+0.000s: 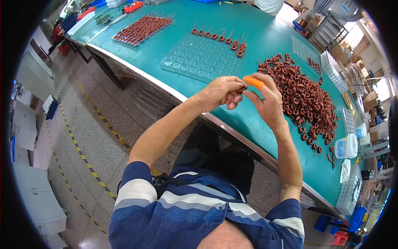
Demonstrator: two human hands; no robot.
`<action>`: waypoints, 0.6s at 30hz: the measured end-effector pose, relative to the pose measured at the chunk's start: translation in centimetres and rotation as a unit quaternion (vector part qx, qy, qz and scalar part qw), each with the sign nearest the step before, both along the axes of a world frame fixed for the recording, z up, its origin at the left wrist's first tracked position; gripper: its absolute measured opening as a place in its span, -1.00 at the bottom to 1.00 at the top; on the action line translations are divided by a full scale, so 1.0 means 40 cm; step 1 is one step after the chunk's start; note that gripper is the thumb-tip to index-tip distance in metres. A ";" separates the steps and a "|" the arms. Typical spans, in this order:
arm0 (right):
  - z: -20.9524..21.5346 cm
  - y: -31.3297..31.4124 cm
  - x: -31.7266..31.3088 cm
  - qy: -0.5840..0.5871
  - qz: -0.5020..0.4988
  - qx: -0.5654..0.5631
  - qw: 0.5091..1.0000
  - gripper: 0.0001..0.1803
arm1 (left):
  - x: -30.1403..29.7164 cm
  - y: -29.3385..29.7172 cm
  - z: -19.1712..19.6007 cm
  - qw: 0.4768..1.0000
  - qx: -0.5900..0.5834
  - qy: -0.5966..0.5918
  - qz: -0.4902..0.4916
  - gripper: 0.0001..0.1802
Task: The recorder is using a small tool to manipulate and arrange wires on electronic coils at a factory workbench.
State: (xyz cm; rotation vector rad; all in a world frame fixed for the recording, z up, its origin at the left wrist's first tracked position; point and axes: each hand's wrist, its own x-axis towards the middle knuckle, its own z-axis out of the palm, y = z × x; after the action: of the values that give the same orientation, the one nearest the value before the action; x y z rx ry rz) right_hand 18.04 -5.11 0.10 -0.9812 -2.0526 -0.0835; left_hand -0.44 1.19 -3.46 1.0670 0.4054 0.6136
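My left hand [219, 93] pinches a small reddish-brown wire-wound ring coil [243, 89] between thumb and fingers, above the table's near edge. Beside it is my right hand [269, 103], with an orange cover on one finger. Its fingers are smeared by motion, with the thumb close to the coil's thin leads; whether it grips one cannot be told. Just beyond my hands lies a clear plastic tray [199, 58] of round pockets. Coils with upright leads [214, 36] fill its far row and part of its right side. To the right spreads a large heap of loose coils [304, 93].
A tray packed with coils [143, 30] sits at the far left of the green table [265, 33]. Another clear tray [304, 49] lies beyond the heap. Stacked clear trays [333, 70], a white tub [346, 146] and a wire-like clear container [349, 191] line the right side.
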 end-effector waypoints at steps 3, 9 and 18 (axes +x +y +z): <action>-0.023 -0.009 -0.006 0.041 -0.015 -0.017 0.999 -0.78 | 0.004 -0.011 -0.001 0.997 -0.006 -0.047 -0.069 -0.75; -0.033 -0.025 -0.023 0.242 -0.081 -0.169 0.952 -0.80 | 0.027 -0.068 0.018 0.988 0.142 -0.018 0.064 -0.75; -0.030 -0.025 -0.008 0.366 0.005 -0.287 0.885 -0.70 | 0.054 -0.107 0.028 0.941 0.301 0.050 0.148 -0.71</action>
State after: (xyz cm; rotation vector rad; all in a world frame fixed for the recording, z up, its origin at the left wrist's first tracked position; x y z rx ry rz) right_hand 17.73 -6.12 -1.09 -1.1192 -1.3736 0.8275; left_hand 1.70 -3.09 -2.35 1.6435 0.4858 0.9909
